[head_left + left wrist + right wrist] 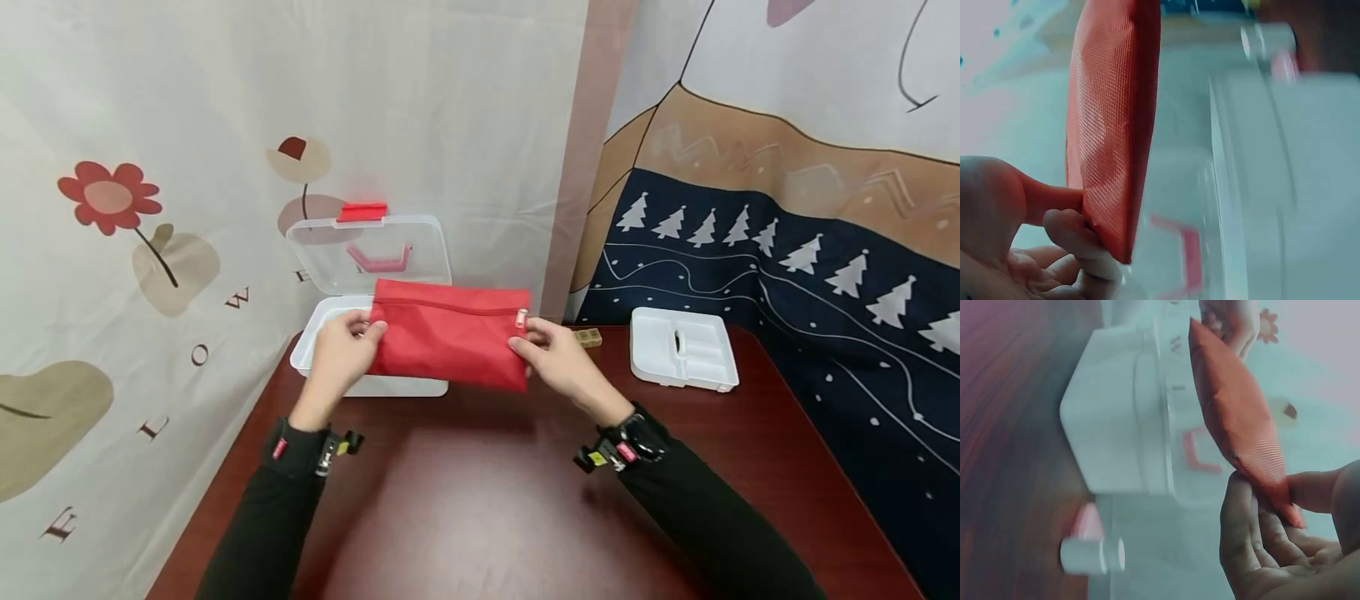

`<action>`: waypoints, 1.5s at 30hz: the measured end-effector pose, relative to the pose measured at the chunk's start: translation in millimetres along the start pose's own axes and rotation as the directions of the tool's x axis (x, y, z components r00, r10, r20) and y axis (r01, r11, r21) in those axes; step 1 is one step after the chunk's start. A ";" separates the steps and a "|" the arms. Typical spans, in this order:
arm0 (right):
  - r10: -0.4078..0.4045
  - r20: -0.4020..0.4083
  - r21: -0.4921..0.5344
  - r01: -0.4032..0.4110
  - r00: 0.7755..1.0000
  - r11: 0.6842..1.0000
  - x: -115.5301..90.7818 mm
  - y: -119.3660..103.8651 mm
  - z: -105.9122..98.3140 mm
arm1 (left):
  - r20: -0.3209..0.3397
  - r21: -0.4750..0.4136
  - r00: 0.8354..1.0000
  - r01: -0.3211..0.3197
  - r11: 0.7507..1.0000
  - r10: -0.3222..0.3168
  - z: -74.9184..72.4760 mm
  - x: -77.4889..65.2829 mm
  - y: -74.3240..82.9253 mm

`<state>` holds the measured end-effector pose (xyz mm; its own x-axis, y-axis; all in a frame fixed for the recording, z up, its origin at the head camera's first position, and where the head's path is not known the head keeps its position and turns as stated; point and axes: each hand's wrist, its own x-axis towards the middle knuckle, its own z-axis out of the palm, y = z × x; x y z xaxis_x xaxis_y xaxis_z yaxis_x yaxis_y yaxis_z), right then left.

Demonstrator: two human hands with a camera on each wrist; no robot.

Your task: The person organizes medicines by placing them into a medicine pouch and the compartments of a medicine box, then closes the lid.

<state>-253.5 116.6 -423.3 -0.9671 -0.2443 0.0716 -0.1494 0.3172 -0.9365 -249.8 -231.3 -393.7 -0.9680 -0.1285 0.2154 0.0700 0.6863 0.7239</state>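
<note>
A red zip pouch (450, 337) is stretched sideways between my two hands, its zip running along the upper side and the pull at the right end. My left hand (341, 354) pinches its left end between thumb and fingers. At the other end, my right hand (558, 358) grips the pouch the same way, near the zip pull (521, 317). Behind and partly hidden by the pouch stands a white box (405, 387), its clear lid (427, 250) raised. The right wrist view shows the pouch (1235, 406) above the level of the box rim.
A white divided tray (682, 346) lies at the back right of the dark red table (480, 517). A small brownish block (588, 337) sits behind my right hand. The right wrist view shows a white cylinder (1088, 556) beside something pink. Printed curtains (480, 125) hang behind the table.
</note>
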 end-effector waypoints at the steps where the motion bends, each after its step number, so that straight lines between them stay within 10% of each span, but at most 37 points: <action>1: 0.008 0.014 0.038 -0.008 1.000 0.999 6.0 -3.3 8.8 | 0.003 0.017 1.000 0.016 1.000 -0.016 -7.5 5.3 -7.0; 14: 0.081 0.143 0.176 -0.106 0.986 0.979 71.8 -30.4 84.7 | 0.019 0.163 0.984 0.171 0.972 -0.177 -61.0 54.5 -70.8; 26: 0.059 0.129 -0.134 -0.041 0.990 0.990 94.1 -47.9 112.9 | 0.110 0.443 0.978 0.112 0.889 -0.178 -66.7 74.2 -101.1; 35: -0.092 0.155 -0.546 0.164 0.984 0.821 98.9 -49.6 119.4 | 0.096 0.515 0.986 0.069 0.855 -0.138 -60.0 73.9 -94.3; 45: -0.153 0.190 -0.665 0.242 0.970 0.707 95.2 -39.0 122.6 | 0.089 0.582 0.985 0.068 0.811 -0.146 -45.3 73.1 -92.0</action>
<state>-314.4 -31.4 -422.0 -0.8757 -0.4598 0.1475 -0.4767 0.7742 -0.4163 -316.1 -336.3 -414.8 -0.9854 -0.1631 0.0481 -0.1488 0.9641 0.2200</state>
